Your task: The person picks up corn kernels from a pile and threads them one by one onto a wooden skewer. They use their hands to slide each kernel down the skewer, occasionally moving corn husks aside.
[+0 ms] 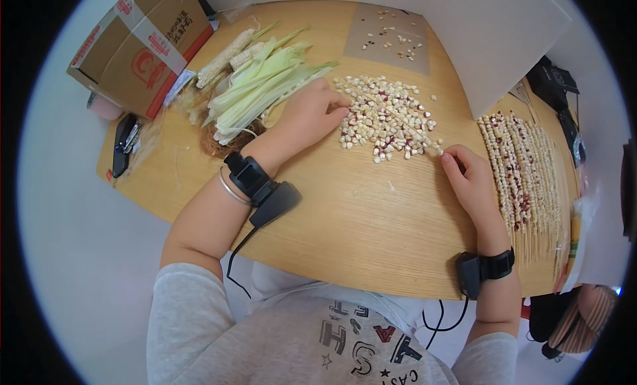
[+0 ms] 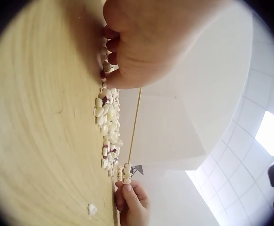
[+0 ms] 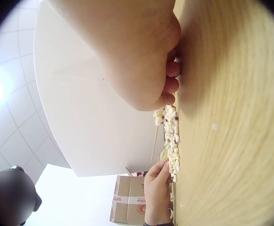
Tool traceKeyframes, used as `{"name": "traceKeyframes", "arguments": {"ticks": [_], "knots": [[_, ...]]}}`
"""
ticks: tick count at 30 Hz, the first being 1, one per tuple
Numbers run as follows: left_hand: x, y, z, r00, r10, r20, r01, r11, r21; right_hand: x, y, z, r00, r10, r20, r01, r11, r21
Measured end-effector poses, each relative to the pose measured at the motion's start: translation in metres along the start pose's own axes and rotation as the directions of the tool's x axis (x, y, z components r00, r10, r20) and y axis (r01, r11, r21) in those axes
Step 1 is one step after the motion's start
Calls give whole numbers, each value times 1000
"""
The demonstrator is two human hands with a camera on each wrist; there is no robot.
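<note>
Some shirt lettering [image 1: 405, 378] reads "CAS"; right hand [image 1: 471, 183] pinches a skewer [image 2: 135, 120], left hand [image 1: 310, 116] unclear in grip.

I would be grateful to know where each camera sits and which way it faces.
Head: on the head, facing forward and down at the left hand, right hand, forearms and shirt.
Left wrist: on that wrist, looking low past its own hand, over the kernels, to the right hand.
Right wrist: on the other, looking past its own hand to the left hand and carton.
Both wrist views share the stick.
</note>
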State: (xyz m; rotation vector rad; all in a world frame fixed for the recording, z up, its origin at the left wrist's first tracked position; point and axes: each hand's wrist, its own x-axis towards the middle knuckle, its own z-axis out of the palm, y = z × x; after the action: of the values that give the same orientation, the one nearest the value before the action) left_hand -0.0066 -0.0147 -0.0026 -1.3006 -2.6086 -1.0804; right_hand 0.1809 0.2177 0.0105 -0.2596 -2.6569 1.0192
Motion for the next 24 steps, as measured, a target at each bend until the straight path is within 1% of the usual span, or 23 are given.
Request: {"name": "traceKeyframes", "arguments": {"ticks": [5, 6, 7, 8, 9, 10, 11, 12, 14, 24], "knots": [[2, -3, 0, 1000, -12, -18, 12, 1000, -15, 0, 3, 1, 999, -29, -22, 29, 999, 13], [3, -7, 2, 991, -120, -54, 109, 980, -165, 1, 4, 2, 999, -33, -22, 34, 999, 11], [4, -10, 4, 971, -228, -72, 195, 929, -314, 0, 4, 2, 999, -28, -29, 29, 999, 20], [5, -14, 3, 971, -227, -76, 193, 930, -313, 0, 3, 2, 999, -25, -38, 26, 999, 30], [7, -18, 0, 938, -346, -20, 268, 761, -590, 0, 2, 1, 999, -33, -41, 34, 999, 29], [9, -21, -4, 898, -435, 68, 308, 511, -802, -1, 2, 0, 999, -25, -30, 26, 999, 30], [10, -25, -7, 884, -461, 76, 302, 439, -846, 0, 1, 0, 1000, -15, -17, 15, 999, 31], [11, -28, -9, 884, -461, 75, 301, 440, -846, 0, 0, 0, 1000, -17, -17, 17, 999, 32], [12, -29, -12, 841, -525, 132, 284, 220, -933, 0, -3, 0, 1000, 2, 2, -2, 1000, 23], [11, -23, -16, 860, -479, 176, 315, 227, -922, 0, -3, -1, 1000, -9, 10, 9, 1000, -16]]}}
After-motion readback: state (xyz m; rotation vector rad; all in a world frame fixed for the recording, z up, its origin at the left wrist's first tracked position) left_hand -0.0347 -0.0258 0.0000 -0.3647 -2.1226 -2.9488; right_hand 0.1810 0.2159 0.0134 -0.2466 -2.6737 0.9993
